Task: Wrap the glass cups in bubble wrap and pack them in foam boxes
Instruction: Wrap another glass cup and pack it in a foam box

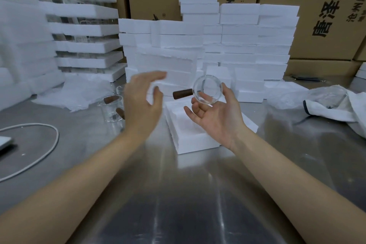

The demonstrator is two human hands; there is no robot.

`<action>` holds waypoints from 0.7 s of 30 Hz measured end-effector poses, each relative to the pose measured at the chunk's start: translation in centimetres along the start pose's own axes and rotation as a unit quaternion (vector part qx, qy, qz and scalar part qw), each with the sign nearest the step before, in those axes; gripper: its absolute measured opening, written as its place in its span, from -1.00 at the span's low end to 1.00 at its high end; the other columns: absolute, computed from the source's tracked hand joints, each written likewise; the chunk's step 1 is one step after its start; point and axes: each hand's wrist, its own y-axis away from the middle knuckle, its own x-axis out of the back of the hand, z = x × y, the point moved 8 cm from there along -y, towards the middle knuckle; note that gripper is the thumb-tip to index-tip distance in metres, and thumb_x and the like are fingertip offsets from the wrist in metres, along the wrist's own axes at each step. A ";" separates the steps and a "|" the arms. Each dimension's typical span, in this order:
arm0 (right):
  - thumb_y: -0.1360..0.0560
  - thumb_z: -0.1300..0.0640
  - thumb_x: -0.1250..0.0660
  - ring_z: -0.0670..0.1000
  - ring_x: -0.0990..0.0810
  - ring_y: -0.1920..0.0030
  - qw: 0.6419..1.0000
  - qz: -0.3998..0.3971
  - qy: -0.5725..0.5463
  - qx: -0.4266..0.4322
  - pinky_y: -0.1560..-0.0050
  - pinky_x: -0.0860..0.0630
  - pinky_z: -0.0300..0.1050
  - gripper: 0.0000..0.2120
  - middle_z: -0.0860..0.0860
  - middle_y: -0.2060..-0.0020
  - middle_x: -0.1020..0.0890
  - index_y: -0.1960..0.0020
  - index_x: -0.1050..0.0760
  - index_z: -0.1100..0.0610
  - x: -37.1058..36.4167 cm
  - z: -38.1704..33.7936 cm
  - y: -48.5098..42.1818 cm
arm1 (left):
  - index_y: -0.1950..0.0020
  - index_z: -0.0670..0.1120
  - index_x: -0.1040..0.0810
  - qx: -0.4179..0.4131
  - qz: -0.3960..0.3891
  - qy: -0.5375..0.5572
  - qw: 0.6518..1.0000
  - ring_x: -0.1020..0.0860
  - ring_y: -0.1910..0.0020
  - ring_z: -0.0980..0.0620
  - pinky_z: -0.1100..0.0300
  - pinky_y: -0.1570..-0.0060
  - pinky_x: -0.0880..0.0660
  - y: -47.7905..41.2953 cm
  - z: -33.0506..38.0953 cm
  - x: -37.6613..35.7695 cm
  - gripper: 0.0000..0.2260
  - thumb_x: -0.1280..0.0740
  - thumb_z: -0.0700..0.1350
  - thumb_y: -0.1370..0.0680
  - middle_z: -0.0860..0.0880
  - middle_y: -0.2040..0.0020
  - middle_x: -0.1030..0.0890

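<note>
**While the glass cup [207, 89] sat bare in the right hand [215, 119], the wrapping was not yet begun**

As the cup carried no wrap at all, the step in hand looked like the very start of a cycle: one cup picked out and presented for wrapping. The right hand lay palm up, its thumb and curled fingers cradling the clear cup by the rim, mouth toward the camera, with the brown wooden handle [182, 93] pointing left. The left hand [142, 103] was spread wide and held nothing, blurred, raised just left of the handle and apart from it.

Below both hands an open foam box [190, 140] rested on the steel bench [178, 194], its recess unfilled. Further cups with wooden handles [111, 109] stood on the bench behind the left wrist. Crumpled white sheets [75, 93] lay beyond them at the left; whether they were bubble wrap could not be told. Stacked foam boxes [247, 45] rose behind, in front of cardboard cartons [316, 25].

Next, by my judgement, the free left hand needed to fetch a sheet, since none was within its reach, while the right kept a steady hold on the slippery glass, with the handle folded into the wrap before the cup went into the recess
</note>
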 end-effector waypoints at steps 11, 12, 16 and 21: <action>-0.52 -0.16 -0.26 0.10 -0.59 0.31 1.000 0.001 0.003 0.009 0.06 -0.62 0.09 -0.51 0.21 0.21 -0.59 -0.21 -0.41 0.23 0.2 0.0 -0.2 | -0.41 -0.22 -0.36 0.301 -0.105 -0.339 0.885 -0.20 -0.45 -0.21 -0.10 -0.39 -0.16 0.8 -20.5 9.6 -0.59 -0.22 -0.19 -0.56 -0.20 -0.45 -0.33; -0.52 -0.16 -0.26 0.10 -0.59 0.31 1.000 -0.002 0.005 0.009 0.07 -0.63 0.09 -0.50 0.21 0.21 -0.59 -0.22 -0.42 0.24 0.2 0.0 -0.3 | -0.44 -0.21 -0.31 0.332 -0.162 -0.354 0.859 -0.16 -0.47 -0.20 -0.09 -0.40 -0.13 1.3 -21.8 9.1 -0.56 -0.21 -0.11 -0.58 -0.22 -0.47 -0.29; -0.51 -0.16 -0.27 0.10 -0.60 0.30 1.000 -0.005 0.009 0.012 0.07 -0.62 0.09 -0.46 0.21 0.19 -0.59 -0.27 -0.42 0.25 0.4 0.0 -0.6 | -0.29 -0.22 -0.38 0.334 -0.291 -0.415 0.795 -0.34 -0.32 -0.26 -0.06 -0.28 -0.28 2.0 -23.1 7.3 -0.64 -0.14 -0.02 -0.60 -0.29 -0.30 -0.44; -0.50 -0.16 -0.28 0.10 -0.61 0.28 1.000 -0.014 0.025 0.010 0.08 -0.62 0.10 -0.46 0.22 0.19 -0.61 -0.25 -0.42 0.26 0.4 0.0 -0.6 | -0.19 -0.18 -0.52 0.291 -0.221 -0.464 0.807 -0.37 -0.21 -0.24 -0.02 -0.19 -0.24 1.4 -22.0 8.1 -0.75 -0.15 -0.16 -0.58 -0.22 -0.17 -0.48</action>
